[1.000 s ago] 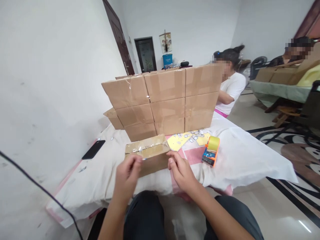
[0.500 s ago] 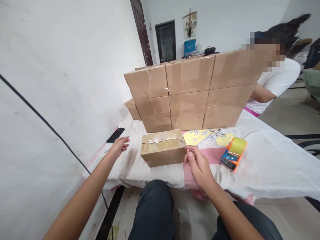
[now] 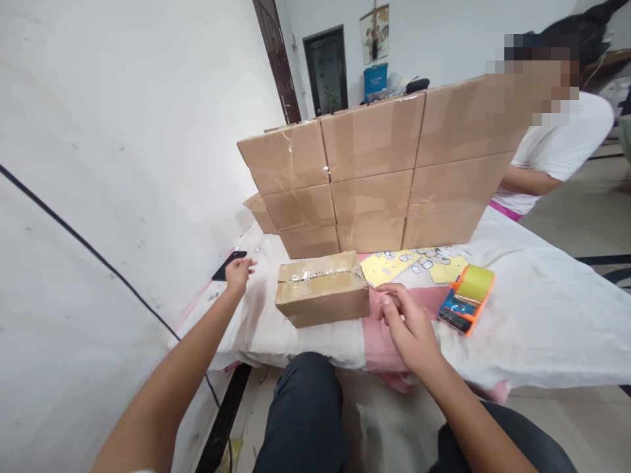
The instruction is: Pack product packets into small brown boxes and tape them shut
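A small cardboard box lies in front of me on the cloth, shiny tape along its top seam. At its right end my right hand pinches a thin, shiny strip that looks like a tape end, stretching from the box's upper right corner. My left hand is raised left of the box, apart from it, fingers curled together; whether anything small is in them I cannot make out. Behind that hand lies a black phone, partly covered by it. An orange and blue tape dispenser with a yellowish roll rests right of my right hand.
Several stacked cardboard boxes form a wall behind the small box. Another box stands at their left. A person in a white top is behind the stack at right. A white wall with a black cable borders the left.
My right hand has drawn slightly right, away from the box's corner, and the thin strip now shows between them. My left hand has lifted a little, its fingers more closed. The view has shifted slightly.
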Demonstrator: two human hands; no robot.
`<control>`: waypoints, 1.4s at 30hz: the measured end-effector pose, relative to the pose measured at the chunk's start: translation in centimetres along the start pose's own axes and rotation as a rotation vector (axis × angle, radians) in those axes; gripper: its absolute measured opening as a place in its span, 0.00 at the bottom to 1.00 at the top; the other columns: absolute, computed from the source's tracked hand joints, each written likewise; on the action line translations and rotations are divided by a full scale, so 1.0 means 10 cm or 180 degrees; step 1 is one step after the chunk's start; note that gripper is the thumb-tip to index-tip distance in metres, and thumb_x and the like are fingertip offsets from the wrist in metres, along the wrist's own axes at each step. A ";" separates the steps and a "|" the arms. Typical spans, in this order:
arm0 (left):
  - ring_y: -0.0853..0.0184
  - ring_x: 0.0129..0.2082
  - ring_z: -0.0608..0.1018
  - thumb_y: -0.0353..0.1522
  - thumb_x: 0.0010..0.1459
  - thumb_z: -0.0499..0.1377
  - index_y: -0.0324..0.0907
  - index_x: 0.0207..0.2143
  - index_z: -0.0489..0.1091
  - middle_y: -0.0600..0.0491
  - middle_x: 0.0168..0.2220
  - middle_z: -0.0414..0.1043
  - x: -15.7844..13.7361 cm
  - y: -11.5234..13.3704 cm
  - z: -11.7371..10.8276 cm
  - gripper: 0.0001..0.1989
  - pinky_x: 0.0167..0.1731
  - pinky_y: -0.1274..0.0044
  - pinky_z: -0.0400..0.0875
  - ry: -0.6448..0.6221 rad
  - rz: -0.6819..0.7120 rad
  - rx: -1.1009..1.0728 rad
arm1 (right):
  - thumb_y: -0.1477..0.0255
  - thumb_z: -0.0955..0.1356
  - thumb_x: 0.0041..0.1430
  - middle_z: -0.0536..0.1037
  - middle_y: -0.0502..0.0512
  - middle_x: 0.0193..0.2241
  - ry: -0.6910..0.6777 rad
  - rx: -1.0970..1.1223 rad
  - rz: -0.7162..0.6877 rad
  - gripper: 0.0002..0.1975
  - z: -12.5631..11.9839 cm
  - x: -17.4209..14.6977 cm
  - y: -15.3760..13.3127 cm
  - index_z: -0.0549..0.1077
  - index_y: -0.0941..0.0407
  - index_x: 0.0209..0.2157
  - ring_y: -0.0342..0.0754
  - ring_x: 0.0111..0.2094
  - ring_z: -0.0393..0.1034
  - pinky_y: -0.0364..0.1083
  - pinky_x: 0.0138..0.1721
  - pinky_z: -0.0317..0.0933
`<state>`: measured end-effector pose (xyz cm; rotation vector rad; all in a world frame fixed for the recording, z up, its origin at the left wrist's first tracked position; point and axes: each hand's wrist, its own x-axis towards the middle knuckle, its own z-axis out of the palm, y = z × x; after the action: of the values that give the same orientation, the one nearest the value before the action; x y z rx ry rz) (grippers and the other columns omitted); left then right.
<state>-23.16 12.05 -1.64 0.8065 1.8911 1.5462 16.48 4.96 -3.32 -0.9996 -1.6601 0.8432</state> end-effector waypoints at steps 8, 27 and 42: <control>0.56 0.43 0.81 0.59 0.58 0.55 0.39 0.46 0.76 0.43 0.43 0.81 -0.85 -0.60 0.21 0.34 0.37 0.72 0.72 -0.1136 -0.0273 -0.0769 | 0.57 0.68 0.63 0.68 0.66 0.62 -0.0329 -0.0379 0.0091 0.31 0.12 0.13 0.36 0.61 0.54 0.63 0.59 0.61 0.66 0.58 0.56 0.65; 0.64 0.30 0.77 0.36 0.42 0.63 0.38 0.40 0.74 0.51 0.34 0.79 -1.16 -0.19 0.50 0.20 0.26 0.77 0.66 -0.1818 -0.0847 -0.0971 | 0.61 0.64 0.69 0.67 0.59 0.48 -0.0634 -0.1328 -0.0506 0.32 -0.10 -0.13 0.31 0.52 0.44 0.71 0.52 0.45 0.71 0.54 0.50 0.69; 0.48 0.66 0.66 0.59 0.61 0.51 0.49 0.66 0.62 0.46 0.70 0.58 -1.07 -0.58 0.31 0.39 0.55 0.63 0.69 -0.2835 -0.0369 -0.0553 | 0.54 0.76 0.47 0.66 0.64 0.54 0.0550 -0.0483 -0.0760 0.36 -0.41 0.13 0.31 0.64 0.53 0.54 0.62 0.60 0.63 0.61 0.62 0.58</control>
<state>-14.34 5.10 -7.39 1.0491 1.1089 0.9955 20.88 7.73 -4.40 -0.9262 -1.6719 0.4659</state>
